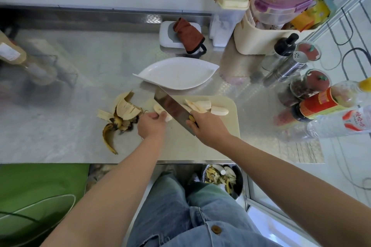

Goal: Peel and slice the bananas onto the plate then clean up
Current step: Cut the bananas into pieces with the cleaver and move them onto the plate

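The counter [60, 106] carries the board [220, 146] at its front edge, close to the person for cutting. The plate [176, 74] sits just behind the board with no slices on it, probably so they can be swept across. The knife [170, 106] slants over the board, between the cut pieces [200, 105] and the uncut banana [158, 108]. The peels [122, 114] lie off the board's left side, out of the blade's way. The right hand [208, 126] wraps its fingers round the knife handle. The left hand [151, 124] curls its fingers on the banana, pinning it for slicing.
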A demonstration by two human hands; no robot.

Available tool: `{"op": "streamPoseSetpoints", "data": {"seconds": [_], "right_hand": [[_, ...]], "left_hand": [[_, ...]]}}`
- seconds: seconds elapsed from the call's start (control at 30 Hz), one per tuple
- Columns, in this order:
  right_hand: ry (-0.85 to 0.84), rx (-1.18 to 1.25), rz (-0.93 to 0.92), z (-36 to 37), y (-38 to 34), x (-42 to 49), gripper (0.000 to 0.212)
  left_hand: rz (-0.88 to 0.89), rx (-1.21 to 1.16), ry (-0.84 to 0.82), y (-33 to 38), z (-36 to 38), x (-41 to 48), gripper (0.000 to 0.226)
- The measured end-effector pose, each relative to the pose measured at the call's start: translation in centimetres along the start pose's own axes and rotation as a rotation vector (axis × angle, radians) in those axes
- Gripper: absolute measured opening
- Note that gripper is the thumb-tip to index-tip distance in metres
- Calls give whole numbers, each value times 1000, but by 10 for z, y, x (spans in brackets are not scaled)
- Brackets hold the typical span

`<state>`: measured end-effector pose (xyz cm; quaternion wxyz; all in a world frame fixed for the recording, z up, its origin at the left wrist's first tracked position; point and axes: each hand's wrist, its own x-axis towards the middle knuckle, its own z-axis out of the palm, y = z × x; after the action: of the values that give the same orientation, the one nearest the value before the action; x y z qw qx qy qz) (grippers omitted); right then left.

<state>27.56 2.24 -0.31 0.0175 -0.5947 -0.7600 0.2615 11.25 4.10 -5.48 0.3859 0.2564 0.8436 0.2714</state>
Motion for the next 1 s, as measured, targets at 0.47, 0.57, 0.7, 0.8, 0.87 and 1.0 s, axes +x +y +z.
{"op": "streamPoseSetpoints", "data": {"seconds": [0.47, 0.57, 0.7, 0.8, 0.87, 1.0], "right_hand": [[-76, -63, 41, -1, -18, 9, 19], [-79, -50, 47, 1, -20, 15, 20], [-89, -48, 81, 16, -22, 22, 25], [-92, -36, 103, 25, -20, 24, 24], [-98, -48, 111, 25, -21, 25, 25], [-114, -33, 154, 25, -22, 29, 26]], "left_hand": [[11, -51, -41, -1, -1, 2, 17], [13, -53, -61, 0, -2, 5, 21], [10, -47, -83, -5, -2, 13, 25], [25, -31, -92, -6, -2, 15, 25], [30, -19, -94, -4, -3, 15, 26], [37, 30, -110, 1, -5, 14, 24]]}}
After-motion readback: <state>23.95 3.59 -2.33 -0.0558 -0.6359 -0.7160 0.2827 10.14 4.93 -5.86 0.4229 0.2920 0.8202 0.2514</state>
